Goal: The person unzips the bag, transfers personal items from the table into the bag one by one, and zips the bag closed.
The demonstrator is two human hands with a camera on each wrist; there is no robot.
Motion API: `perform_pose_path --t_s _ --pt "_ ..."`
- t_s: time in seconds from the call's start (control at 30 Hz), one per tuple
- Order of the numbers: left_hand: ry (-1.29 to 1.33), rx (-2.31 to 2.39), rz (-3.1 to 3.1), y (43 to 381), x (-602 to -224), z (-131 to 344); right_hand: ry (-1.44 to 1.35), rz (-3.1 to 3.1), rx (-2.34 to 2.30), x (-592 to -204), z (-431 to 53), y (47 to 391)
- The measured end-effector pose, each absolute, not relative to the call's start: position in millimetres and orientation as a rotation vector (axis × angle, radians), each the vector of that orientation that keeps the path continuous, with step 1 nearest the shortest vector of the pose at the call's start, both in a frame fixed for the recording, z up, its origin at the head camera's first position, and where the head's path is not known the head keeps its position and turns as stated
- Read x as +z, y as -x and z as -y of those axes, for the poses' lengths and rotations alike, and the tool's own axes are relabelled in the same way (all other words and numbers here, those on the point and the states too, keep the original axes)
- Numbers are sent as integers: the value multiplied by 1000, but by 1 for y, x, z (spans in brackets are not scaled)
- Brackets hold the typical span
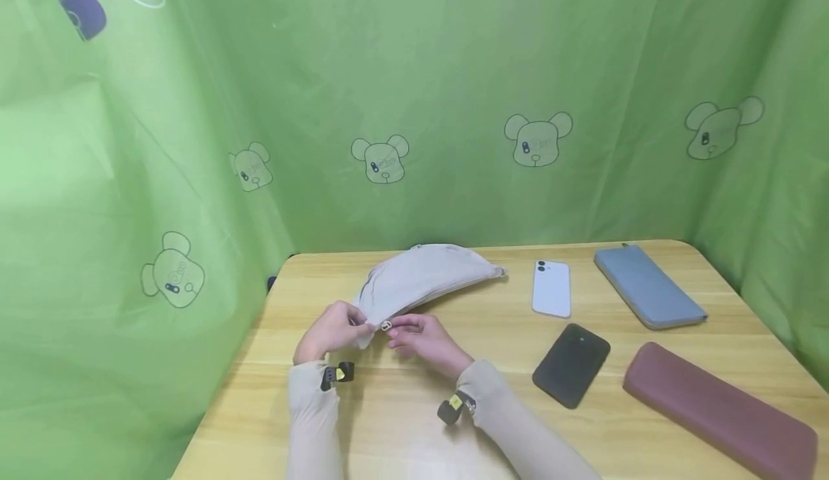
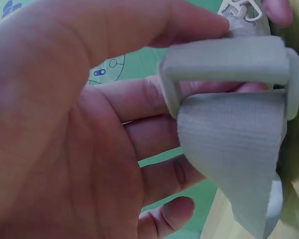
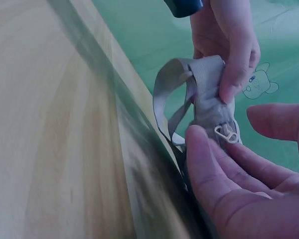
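Observation:
A pale beige waist bag (image 1: 432, 271) lies curved on the table, its zip along the near edge. At its left end my left hand (image 1: 332, 332) pinches the fabric between thumb and fingers, beside a plastic strap buckle (image 2: 229, 62) and a loop of webbing strap (image 2: 234, 134). My right hand (image 1: 424, 340) is at the metal zip pull (image 3: 225, 133), with its fingers touching the bag's end. In the right wrist view one digit stands apart from the pull while the others lie against the bag. The fingers partly hide the zip.
To the right lie a white phone (image 1: 551, 289), a black phone (image 1: 572, 366), a blue zip wallet (image 1: 650, 286) and a long maroon case (image 1: 719, 408). Green curtain (image 1: 453, 106) with bear prints hangs behind and at both sides of the wooden table (image 1: 388, 422).

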State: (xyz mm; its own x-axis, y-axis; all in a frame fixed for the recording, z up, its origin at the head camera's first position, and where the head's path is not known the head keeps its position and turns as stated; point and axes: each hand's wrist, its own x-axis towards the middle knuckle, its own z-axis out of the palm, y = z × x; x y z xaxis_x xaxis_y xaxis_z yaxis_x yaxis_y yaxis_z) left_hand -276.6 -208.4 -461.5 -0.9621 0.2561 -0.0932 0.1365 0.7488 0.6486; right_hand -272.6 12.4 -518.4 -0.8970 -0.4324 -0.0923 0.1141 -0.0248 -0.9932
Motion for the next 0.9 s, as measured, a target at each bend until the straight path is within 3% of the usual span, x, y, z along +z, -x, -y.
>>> perform_pose_path --t_s 0.9 --pt "-438 1054 -2692 277 -462 205 102 -1868 -2105 -535 3 274"
